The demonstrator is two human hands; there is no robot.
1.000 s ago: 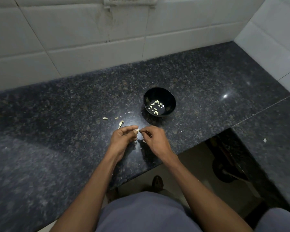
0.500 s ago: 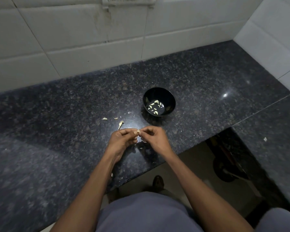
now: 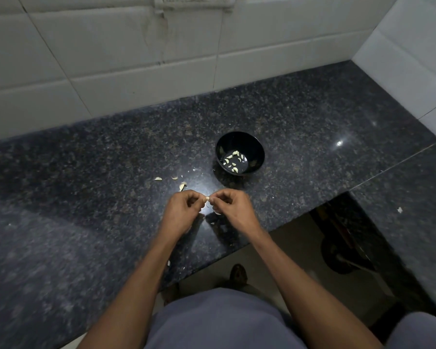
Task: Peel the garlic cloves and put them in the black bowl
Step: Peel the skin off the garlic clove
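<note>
Above the counter's near edge, the left hand [image 3: 183, 210] and right hand [image 3: 233, 210] meet fingertip to fingertip, both pinching one small garlic clove [image 3: 207, 199] between curled fingers. At one o'clock from the hands stands the black bowl [image 3: 240, 152], holding several peeled cloves [image 3: 233, 161]. At eleven o'clock, loose skins [image 3: 182, 185] lie scattered on the dark granite counter [image 3: 86, 197].

Peeled cloves [image 3: 233, 161] in bowl [image 3: 258, 150], behind both hands [image 3: 181, 210].
</note>
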